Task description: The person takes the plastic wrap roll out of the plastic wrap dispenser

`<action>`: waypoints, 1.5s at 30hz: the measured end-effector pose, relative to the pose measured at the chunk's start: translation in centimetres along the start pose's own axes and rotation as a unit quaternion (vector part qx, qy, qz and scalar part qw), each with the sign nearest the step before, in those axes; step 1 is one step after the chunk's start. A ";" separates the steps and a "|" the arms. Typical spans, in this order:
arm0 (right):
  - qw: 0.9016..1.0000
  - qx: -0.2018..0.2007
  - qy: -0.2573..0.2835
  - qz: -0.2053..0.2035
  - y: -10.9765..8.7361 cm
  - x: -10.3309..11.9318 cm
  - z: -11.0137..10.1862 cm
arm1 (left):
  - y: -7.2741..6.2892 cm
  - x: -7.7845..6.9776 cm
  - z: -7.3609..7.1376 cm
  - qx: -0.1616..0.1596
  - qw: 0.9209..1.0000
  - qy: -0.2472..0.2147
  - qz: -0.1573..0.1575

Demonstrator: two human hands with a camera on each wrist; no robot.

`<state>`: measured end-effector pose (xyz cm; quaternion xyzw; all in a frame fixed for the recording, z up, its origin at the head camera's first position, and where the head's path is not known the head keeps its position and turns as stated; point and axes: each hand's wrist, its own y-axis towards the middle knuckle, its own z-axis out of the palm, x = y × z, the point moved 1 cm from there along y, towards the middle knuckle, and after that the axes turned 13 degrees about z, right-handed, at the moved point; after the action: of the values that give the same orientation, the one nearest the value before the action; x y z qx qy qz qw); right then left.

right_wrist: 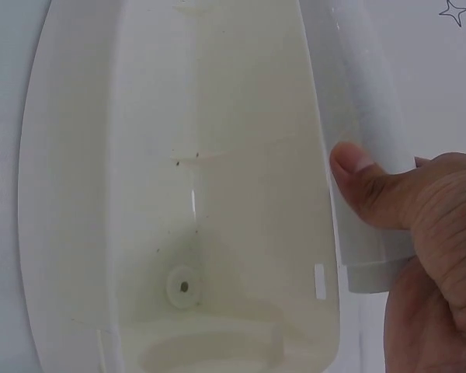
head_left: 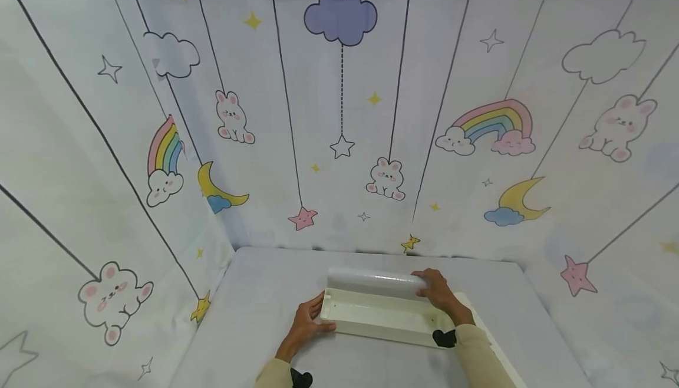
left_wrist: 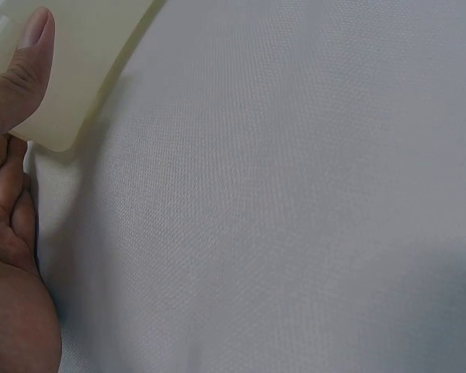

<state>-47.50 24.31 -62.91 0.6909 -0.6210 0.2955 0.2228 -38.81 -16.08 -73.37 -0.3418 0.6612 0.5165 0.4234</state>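
Observation:
A long cream plastic box (head_left: 382, 331), open at the top, lies across the white-covered table. My left hand (head_left: 306, 323) holds its left end, with the thumb (left_wrist: 33, 62) against the front wall and the fingers round the end. Along the box's back edge lies a roll of clear plastic film (head_left: 366, 282). My right hand (head_left: 439, 291) grips the right end of this roll, its thumb (right_wrist: 365, 183) across the top in the right wrist view. Inside the box, a round recess (right_wrist: 184, 287) with a dark centre shows near one end. The right hand's fingertips are mostly hidden behind the roll.
A long cream strip (head_left: 497, 347) lies to the right of the box, partly under the right sleeve (head_left: 480, 352). White walls (head_left: 339, 193) printed with clouds, bears and stars enclose the table (head_left: 265, 276) at the back and sides.

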 end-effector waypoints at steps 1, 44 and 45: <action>1.000 0.000 0.003 -0.004 0.0 0.0 0.0 | 0.0 0.2 0.0 -0.005 1.000 -0.008 -0.010; 1.000 0.006 -0.006 0.023 1.2 -0.8 1.4 | 0.1 0.1 0.0 -0.012 0.999 -0.014 -0.026; 1.000 0.005 -0.010 0.020 1.3 -0.8 1.4 | 0.1 0.0 0.0 -0.010 1.000 -0.012 -0.024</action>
<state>-48.61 23.78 -64.58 0.6821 -0.6357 0.2963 0.2069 -38.88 -16.10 -73.36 -0.3558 0.6426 0.5168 0.4398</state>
